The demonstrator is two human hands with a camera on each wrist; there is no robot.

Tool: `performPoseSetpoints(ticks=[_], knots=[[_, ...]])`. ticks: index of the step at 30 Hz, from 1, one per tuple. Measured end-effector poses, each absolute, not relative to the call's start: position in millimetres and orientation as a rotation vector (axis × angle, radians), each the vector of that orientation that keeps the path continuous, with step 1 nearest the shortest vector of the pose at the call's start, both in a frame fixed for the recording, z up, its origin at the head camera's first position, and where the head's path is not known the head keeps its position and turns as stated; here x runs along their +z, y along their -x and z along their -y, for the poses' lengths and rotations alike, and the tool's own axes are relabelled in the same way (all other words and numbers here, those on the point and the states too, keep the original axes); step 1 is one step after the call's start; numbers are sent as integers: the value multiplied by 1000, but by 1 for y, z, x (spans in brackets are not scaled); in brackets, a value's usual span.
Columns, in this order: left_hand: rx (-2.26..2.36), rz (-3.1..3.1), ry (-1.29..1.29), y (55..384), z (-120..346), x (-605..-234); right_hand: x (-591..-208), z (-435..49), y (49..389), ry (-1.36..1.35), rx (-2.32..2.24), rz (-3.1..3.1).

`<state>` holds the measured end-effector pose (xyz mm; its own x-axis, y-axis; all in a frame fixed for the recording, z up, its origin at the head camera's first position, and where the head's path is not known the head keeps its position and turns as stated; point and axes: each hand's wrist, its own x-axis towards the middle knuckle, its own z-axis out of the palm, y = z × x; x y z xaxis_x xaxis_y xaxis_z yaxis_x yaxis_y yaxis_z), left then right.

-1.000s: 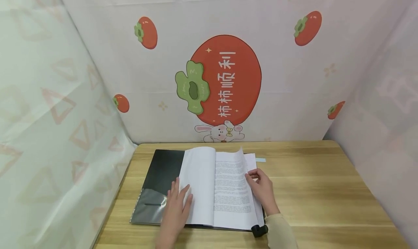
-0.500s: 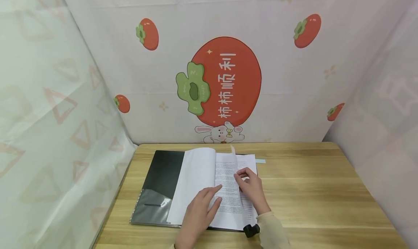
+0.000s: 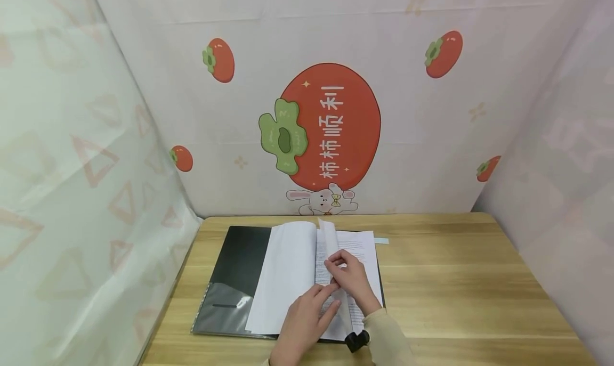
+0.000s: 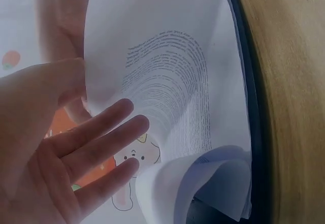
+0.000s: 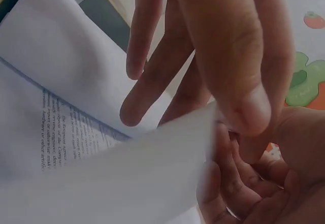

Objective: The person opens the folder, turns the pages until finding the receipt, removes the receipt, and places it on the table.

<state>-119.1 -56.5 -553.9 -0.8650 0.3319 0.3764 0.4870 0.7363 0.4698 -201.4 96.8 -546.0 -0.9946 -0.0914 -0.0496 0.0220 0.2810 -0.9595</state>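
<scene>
A black folder (image 3: 244, 259) lies spread on the table, with turned white pages (image 3: 285, 265) on its left half and printed pages (image 3: 360, 249) on the right. Between the fingertips of my right hand (image 3: 354, 281) is the edge of one raised page (image 3: 330, 238), which curls up near the middle. My left hand (image 3: 302, 318) reaches across from below, thumb and index finger at this page's edge, close by the right fingertips. In the left wrist view, the other fingers of the left hand (image 4: 76, 148) are spread apart beside the bent sheet (image 4: 152, 82).
A pale blue tab (image 3: 381, 241) sticks out past the folder's right side. The wooden table (image 3: 455, 286) extends to the right. Behind it hangs a white cloth (image 3: 408, 158) with printed persimmons and a rabbit. A black wrist camera (image 3: 356, 341) sits at the right wrist.
The right hand has moved left with the page edge, bending the page up and over. The left hand has left the left-hand pages and come right to meet it.
</scene>
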Motion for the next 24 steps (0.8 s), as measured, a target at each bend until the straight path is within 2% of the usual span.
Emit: performPoseSetpoints(ticks=[14, 24], knots=[[-869, 2813, 536, 118, 63, -549, -535, -79, 196, 246, -1810, -2441], [-867, 2775, 543, 118, 63, -547, -523, -68, 187, 396, -1527, -2714]])
